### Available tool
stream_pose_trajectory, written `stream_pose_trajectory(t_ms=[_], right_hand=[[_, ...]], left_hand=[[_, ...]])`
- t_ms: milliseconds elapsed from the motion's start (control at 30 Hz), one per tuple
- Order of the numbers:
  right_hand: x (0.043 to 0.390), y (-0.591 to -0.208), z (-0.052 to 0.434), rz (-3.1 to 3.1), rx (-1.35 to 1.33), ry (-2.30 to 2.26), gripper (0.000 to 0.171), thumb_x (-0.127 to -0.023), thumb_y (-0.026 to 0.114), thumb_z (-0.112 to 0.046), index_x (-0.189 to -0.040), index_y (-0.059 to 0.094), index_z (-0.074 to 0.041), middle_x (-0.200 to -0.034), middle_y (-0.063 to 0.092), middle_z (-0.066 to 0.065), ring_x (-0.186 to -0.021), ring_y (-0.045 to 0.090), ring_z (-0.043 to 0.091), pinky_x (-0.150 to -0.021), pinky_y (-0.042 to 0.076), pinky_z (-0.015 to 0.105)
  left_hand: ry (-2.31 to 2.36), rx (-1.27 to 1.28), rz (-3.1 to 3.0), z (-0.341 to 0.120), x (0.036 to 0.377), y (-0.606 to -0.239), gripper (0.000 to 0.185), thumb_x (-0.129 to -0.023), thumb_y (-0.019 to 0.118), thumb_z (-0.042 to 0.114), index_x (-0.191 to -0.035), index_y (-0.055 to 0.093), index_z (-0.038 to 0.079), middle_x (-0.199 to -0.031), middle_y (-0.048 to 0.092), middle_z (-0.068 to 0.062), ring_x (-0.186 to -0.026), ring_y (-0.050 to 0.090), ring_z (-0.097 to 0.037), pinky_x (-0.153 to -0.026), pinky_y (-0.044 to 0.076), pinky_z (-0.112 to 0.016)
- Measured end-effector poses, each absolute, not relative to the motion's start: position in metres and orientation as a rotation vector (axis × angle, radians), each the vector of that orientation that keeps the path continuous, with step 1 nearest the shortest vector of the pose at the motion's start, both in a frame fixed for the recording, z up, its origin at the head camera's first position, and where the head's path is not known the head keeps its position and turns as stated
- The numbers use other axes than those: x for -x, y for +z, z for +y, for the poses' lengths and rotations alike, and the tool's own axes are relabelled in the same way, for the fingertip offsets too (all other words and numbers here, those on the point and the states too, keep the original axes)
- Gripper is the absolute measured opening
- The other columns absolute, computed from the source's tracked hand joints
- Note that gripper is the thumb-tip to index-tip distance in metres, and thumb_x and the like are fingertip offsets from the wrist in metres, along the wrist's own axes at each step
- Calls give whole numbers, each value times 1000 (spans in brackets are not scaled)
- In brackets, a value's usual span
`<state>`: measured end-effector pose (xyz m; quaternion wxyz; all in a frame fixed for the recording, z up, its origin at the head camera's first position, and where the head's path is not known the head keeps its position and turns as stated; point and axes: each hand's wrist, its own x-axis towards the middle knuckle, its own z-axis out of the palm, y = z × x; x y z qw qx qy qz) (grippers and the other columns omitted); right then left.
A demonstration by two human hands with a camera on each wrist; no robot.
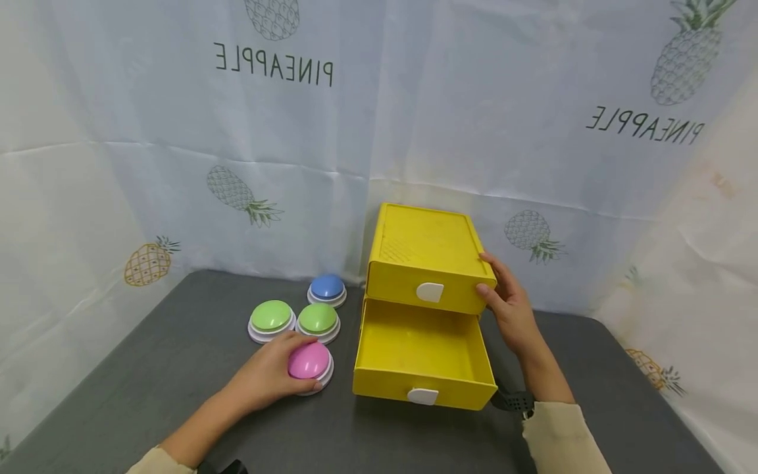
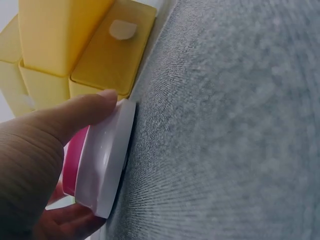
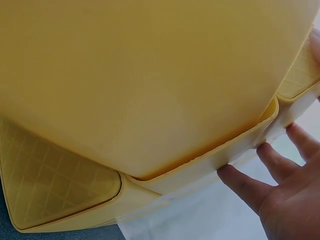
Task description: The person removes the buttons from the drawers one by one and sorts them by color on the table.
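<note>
Left hand [image 1: 269, 375]: fingers curled round pink dome button [image 1: 310, 362] on grey tabletop [image 1: 177, 368], just left of open bottom drawer [image 1: 422, 359] | Right hand [image 1: 509, 306]: fingers spread, thumb pressed to right front corner of yellow two-drawer cabinet [image 1: 426, 260] | Nearby: two green buttons [image 1: 271, 317], blue button [image 1: 327, 288] behind pink one.

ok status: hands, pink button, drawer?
Left hand grips pink button on table. Right hand steadies yellow drawer unit. Bottom drawer open, nothing seen inside. Path clear.
</note>
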<state>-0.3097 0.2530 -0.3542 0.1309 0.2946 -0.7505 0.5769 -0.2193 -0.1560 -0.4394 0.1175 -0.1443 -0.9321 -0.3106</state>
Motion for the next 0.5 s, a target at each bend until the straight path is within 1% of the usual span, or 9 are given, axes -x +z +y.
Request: stream_pose_trajectory(t_ms=[200, 367, 433, 500], right_hand=[[310, -356, 255, -2169, -839, 1690, 55, -107, 48, -9, -159, 32, -15, -162, 36, 4, -113, 62, 1, -90, 54, 15], [310, -355, 253, -2172, -845, 1687, 55, -106, 49, -9, -158, 32, -14, -166, 30, 11, -114, 62, 0, -90, 54, 16], [310, -354, 253, -2179, -848, 1687, 55, -106, 49, -9, -159, 32, -14, -167, 26, 13, -114, 61, 0, -90, 54, 16], [309, -353, 253, -2183, -845, 1689, 55, -106, 49, -9, -158, 32, -15, -167, 26, 14, -114, 61, 0, -90, 54, 15]], left_hand=[[-867, 405, -2745, -151, 221, -436, 70, -69, 91, 39, -129, 67, 14, -113, 66, -1, -95, 61, -13, -78, 55, -32], [-840, 374, -2753, -151, 218, -435, 70, -69, 91, 40, -130, 65, 15, -113, 65, -1, -95, 61, -13, -78, 55, -34], [-836, 372, -2754, -150, 216, -434, 72, -69, 91, 39, -131, 64, 15, -116, 65, -2, -98, 61, -15, -79, 56, -35], [-831, 381, -2746, -149, 215, -433, 74, -69, 91, 39, -133, 63, 15, -120, 65, -2, -102, 62, -16, -81, 57, -37]])
